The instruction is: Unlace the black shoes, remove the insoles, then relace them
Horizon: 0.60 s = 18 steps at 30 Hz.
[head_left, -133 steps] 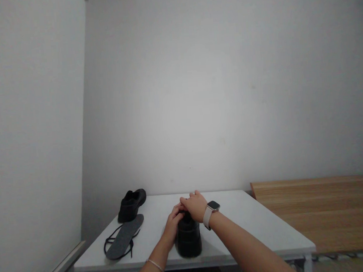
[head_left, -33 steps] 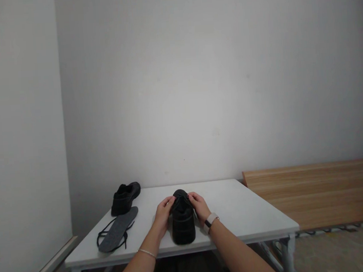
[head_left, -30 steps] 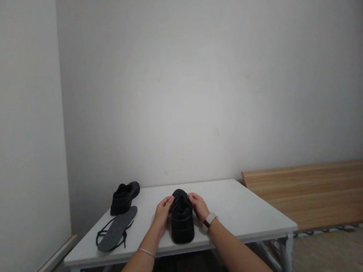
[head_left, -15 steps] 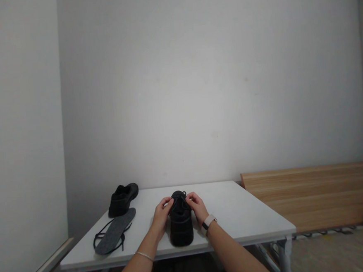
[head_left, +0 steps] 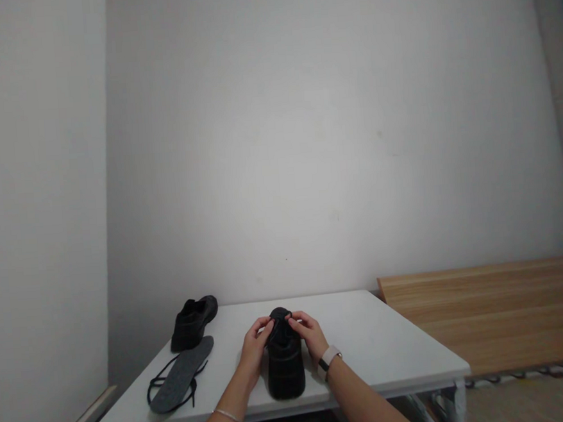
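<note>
A black shoe (head_left: 285, 365) stands on the white table (head_left: 378, 352), heel toward me. My left hand (head_left: 254, 350) rests against its left side, fingers pinched at the lacing near the tongue. My right hand (head_left: 310, 335), with a watch on the wrist, is on the right side, fingers likewise pinched at the top of the shoe. What the fingertips hold is too small to make out; it looks like the shoe's lace.
A second black shoe (head_left: 193, 321) sits at the table's back left. In front of it lie a grey insole (head_left: 181, 373) and a loose black lace (head_left: 155, 389). A wooden board (head_left: 491, 315) stands right of the table. Walls close in behind and to the left.
The camera has tilted slightly, shifting the scene. Both hands stay on the shoe's top, fingers working closer together at the lacing. The shoe has not moved on the table.
</note>
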Motion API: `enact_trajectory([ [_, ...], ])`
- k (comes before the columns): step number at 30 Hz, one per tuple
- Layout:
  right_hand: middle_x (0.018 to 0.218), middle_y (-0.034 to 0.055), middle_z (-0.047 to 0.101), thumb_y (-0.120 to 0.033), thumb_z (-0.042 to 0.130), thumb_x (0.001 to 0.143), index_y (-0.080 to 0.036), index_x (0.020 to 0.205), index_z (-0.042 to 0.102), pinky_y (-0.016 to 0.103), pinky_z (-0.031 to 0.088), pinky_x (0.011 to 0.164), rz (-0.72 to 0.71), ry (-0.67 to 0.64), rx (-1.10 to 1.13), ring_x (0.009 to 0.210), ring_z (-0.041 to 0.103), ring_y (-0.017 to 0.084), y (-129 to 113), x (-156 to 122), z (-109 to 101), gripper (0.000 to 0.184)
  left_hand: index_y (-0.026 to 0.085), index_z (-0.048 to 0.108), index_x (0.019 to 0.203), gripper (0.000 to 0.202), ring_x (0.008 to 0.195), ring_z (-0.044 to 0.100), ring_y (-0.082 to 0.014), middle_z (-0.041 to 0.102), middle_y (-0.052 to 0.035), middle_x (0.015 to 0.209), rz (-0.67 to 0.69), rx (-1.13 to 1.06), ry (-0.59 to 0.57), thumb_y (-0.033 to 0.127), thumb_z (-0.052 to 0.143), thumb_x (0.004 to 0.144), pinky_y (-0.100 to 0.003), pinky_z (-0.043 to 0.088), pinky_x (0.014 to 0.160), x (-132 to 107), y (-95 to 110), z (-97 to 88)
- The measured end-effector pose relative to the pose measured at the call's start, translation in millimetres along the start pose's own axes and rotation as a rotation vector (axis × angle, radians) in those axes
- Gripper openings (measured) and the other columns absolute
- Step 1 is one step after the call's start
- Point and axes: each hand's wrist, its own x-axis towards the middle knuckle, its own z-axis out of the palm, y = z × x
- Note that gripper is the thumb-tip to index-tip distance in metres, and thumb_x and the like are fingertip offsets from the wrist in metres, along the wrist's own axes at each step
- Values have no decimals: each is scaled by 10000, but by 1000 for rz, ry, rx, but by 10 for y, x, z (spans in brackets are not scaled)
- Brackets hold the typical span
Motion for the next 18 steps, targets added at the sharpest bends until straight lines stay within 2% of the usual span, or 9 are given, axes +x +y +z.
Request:
enact_trajectory([
  [6,583,-19,541,-535,818,605,-189,631,644,256,315,534,16,85,91,548,429,124,22,2,-4,388,179,721,808,287,741,630,-176,707,-27,809,-34,-57,29,400,809,646,-254,452,680,-37,31,2],
  [11,644,10,564,-531,802,594,-207,591,564,282,374,587,30,150,218,625,498,165,-27,6,-4,402,175,696,669,246,713,608,-170,676,-9,720,-44,-128,46,390,803,616,-258,442,659,-49,75,16],
  [14,678,21,575,-537,788,601,-218,609,551,309,408,625,27,164,278,656,524,183,-80,11,-7,398,161,692,683,282,703,608,-174,675,-20,717,-62,-174,41,402,819,613,-273,451,663,-38,86,20],
  [18,581,-23,459,-550,753,655,-236,568,462,325,413,640,22,151,329,591,466,164,-139,11,-11,438,167,640,668,325,709,606,-161,649,-6,710,-71,-247,56,415,841,607,-266,457,671,-34,103,7],
])
